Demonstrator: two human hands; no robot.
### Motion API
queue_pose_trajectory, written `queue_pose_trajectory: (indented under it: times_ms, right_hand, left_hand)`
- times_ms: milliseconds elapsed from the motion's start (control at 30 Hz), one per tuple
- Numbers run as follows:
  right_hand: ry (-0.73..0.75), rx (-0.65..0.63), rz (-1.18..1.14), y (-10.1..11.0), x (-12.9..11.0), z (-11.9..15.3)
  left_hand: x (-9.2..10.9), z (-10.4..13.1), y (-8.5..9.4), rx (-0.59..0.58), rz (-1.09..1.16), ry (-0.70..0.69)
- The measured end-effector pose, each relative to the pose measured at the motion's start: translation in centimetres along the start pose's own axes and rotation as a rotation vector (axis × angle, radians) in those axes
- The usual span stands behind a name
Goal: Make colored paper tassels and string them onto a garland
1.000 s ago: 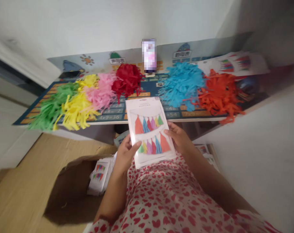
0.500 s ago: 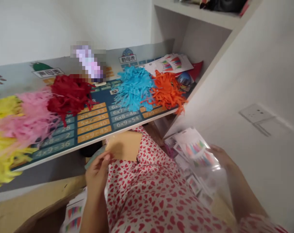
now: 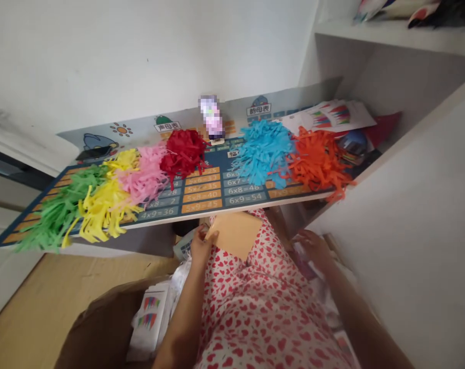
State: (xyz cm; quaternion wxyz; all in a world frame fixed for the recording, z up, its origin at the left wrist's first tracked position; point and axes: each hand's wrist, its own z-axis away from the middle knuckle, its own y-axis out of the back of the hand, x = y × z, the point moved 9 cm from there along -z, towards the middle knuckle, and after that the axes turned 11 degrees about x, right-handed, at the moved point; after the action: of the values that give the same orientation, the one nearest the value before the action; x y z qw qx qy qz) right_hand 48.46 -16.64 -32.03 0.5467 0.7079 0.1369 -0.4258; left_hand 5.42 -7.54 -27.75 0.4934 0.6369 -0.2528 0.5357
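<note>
Tan card [image 3: 236,234] is lying flat over my lap, just below the near edge of the tabletop [image 3: 178,221]. My left hand [image 3: 202,248] is pinching its left side, with the thumb sitting on top. My right hand [image 3: 312,248] is reaching down on the other side of my lap, with its fingers bending. Something blurry is showing under those fingers, and I cannot tell if they are holding it.

My clothes [image 3: 247,318] are showing little red hearts. Fluffy paper strips are covering much of the tabletop. Green strips [image 3: 68,202] are drooping over the near edge by the left corner, and yellow strips [image 3: 105,215] are lying beside them. Pink strips [image 3: 143,177] and red strips [image 3: 184,154] are coming next. Blue strips [image 3: 265,154] and orange strips [image 3: 317,159] are touching near the right end. One phone [image 3: 212,118] is standing near the middle of the back edge. White packs [image 3: 149,318] are sitting in the brown box [image 3: 94,328] beside my left arm.
</note>
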Motion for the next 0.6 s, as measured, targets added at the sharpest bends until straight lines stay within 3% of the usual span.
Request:
queue_pose_trajectory:
  times_ms: [100, 200, 300, 367, 433, 500, 567, 600]
  right_hand:
    - [0.178, -0.110, -0.083, -4.7, -8.0, -0.1]
    - [0.357, -0.249, -0.113, -6.1, -14.4, 1.1]
    - [0.405, -0.493, -0.133, -6.6, -17.9, 3.6]
    - [0.359, -0.638, -0.172, -6.8, -18.9, 5.1]
    - [0.336, -0.744, -0.226, -6.5, -19.8, 6.2]
    - [0.292, -0.774, -0.302, -5.4, -20.7, 6.1]
    - [0.153, -0.646, -0.421, -3.2, -21.4, 3.4]
    - [0.060, -0.515, -0.484, -1.6, -21.5, 1.0]
  left_hand:
    - [0.9, 0.8, -0.4, -0.110, 0.004, -0.014]
    - [3.4, 2.4, 1.1, -0.239, -0.003, -0.099]
    - [6.5, 5.1, 2.0, -0.516, -0.087, -0.318]
    - [7.6, 6.5, 2.7, -0.626, -0.120, -0.404]
    - [8.1, 6.8, 3.6, -0.614, -0.096, -0.412]
    - [8.1, 6.1, 4.7, -0.506, -0.006, -0.357]
    - [7.3, 5.0, 5.7, -0.380, 0.088, -0.259]
    - [6.6, 4.4, 6.1, -0.327, 0.111, -0.205]
